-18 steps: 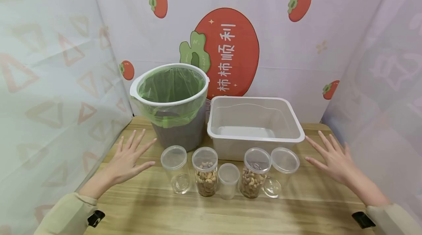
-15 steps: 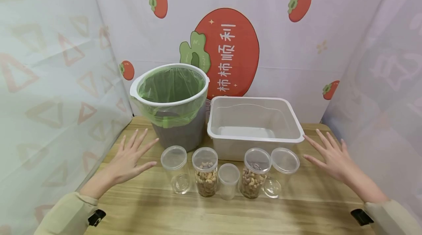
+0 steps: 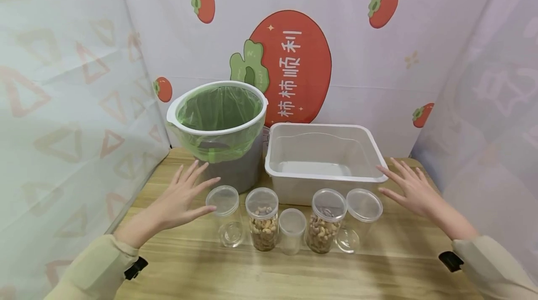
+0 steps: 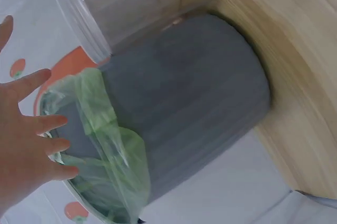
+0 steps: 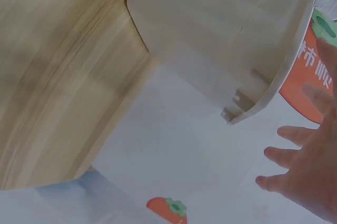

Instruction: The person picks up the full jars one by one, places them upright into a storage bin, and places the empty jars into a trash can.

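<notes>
- The small jar (image 3: 292, 234) stands upright with its translucent lid on, mid-row on the worktop (image 3: 273, 276); directions below are read from it in the head view.
- Just beside it, the first cashew jar (image 3: 263, 225) stands toward 9 o'clock and the second cashew jar (image 3: 322, 230) toward 3 o'clock, both upright and lidded, cashews showing through their walls.
- The first see-through jar (image 3: 230, 221) ends the row toward 9 o'clock, the second see-through jar (image 3: 362, 206) toward 3 o'clock; both wear lids.
- The left hand (image 3: 178, 202), between 9 and 10 o'clock, is spread wide and holds nothing; its thumb overlaps the first see-through jar's lid, and whether they touch cannot be told.
- The right hand (image 3: 416, 195), between 2 and 3 o'clock, is likewise fanned out and holds nothing; in the right wrist view it lies apart from the pale rectangular tub (image 3: 319, 190).
- That tub sits behind the row at 1 o'clock.
- At 11 o'clock stands the grey waste bin (image 3: 239, 169), its green bag liner (image 3: 222, 143) folded over the rim.
- Farthest off, toward 12 o'clock, hangs a persimmon-print cloth (image 3: 357, 80).
</notes>
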Demonstrator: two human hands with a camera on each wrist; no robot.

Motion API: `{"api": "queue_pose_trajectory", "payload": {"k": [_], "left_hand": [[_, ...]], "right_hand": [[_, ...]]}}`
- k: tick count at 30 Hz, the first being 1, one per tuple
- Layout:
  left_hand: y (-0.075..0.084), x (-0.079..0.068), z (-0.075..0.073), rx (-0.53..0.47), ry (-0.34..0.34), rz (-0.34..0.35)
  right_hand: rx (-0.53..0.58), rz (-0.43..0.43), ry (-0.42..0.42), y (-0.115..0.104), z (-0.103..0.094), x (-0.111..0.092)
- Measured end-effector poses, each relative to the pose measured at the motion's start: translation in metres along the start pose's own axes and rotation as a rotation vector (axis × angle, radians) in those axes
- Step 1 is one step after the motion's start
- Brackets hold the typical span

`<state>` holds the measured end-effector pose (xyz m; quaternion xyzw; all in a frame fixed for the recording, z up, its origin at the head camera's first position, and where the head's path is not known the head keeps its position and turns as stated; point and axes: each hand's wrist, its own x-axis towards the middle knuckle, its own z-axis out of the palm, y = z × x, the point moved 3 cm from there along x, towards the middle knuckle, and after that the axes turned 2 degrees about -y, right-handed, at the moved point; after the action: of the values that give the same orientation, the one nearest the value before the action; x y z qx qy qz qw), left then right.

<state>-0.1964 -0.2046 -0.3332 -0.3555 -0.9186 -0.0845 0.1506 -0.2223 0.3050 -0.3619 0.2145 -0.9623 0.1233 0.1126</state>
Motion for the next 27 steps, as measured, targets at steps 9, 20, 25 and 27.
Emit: {"api": "queue_pose_trajectory", "payload": {"k": [9, 20, 25, 27], "left_hand": [[0.028, 0.024, 0.002, -0.032, 0.024, 0.127], [0.057, 0.047, 0.016, -0.004, 0.056, 0.191], [0.067, 0.051, 0.024, -0.025, 0.042, 0.171], [0.070, 0.052, 0.028, -0.028, 0.051, 0.169]], "right_hand": [[0.050, -0.067, 0.030, -0.004, 0.004, 0.012], [0.086, -0.100, 0.154, -0.004, 0.014, 0.018], [0.086, -0.120, 0.215, -0.002, 0.018, 0.019], [0.083, -0.121, 0.227, -0.002, 0.019, 0.020]]}}
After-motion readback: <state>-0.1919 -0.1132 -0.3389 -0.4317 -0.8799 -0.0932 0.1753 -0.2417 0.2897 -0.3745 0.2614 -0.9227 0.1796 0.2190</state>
